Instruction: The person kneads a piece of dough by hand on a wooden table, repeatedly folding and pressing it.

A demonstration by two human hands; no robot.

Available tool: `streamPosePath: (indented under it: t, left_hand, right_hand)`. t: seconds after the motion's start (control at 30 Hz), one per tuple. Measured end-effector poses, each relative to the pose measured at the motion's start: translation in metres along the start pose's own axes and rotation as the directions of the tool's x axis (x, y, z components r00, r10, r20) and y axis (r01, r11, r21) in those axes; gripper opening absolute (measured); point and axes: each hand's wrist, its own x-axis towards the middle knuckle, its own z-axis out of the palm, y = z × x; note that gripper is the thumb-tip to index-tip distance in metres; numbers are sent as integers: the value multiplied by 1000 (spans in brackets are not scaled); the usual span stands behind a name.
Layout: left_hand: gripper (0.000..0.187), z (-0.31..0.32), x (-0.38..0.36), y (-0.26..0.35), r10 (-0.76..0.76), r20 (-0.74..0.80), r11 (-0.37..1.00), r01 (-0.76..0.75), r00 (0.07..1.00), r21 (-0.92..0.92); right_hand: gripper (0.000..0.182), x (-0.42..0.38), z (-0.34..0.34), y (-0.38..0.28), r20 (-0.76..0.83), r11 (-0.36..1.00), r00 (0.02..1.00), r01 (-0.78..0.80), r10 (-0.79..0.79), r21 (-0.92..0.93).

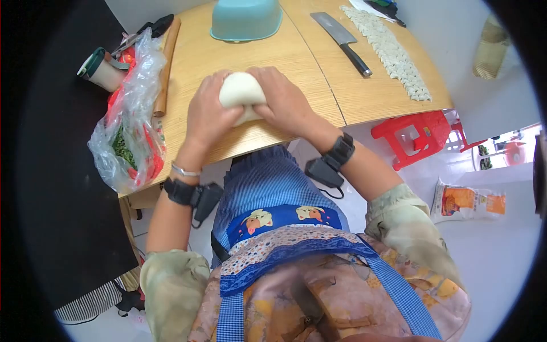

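A smooth white lump of dough (241,90) is held between my two hands, close over the front part of the wooden table (194,57). My left hand (208,108) wraps its left side, and my right hand (283,100) wraps its right side. Both thumbs press into the lower face of the dough, making a fold there. The fingers curl round the far side and are partly hidden. Each wrist carries a black strapped device.
Left lie a rolling pin (168,62), a plastic bag with greens (137,119) and a cup (102,71). An upturned teal basin (246,20) is at the back. Rightward are a cleaver (342,41), a braided white strip (390,52), and a red stool (416,137) below.
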Motion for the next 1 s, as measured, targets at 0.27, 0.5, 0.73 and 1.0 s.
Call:
streamPosePath:
  t: [0.27, 0.5, 0.73, 1.0]
  left_hand:
    - [64, -48, -33, 32, 16, 222, 884, 90, 975, -459]
    - [47, -62, 10, 53, -64, -29, 821, 36, 998, -569]
    - [35, -31, 18, -12, -105, 22, 981, 100, 994, 167]
    - [37, -46, 39, 5, -119, -43, 992, 117, 992, -45]
  right_hand:
    - [62, -17, -44, -31, 12, 987, 994, 103, -105, 126]
    - [59, 30, -89, -35, 219, 883, 926, -362, 306, 298]
    - [34, 25, -58, 4, 157, 969, 957, -238, 245, -65]
    - [39, 37, -95, -38, -93, 901, 985, -94, 147, 424]
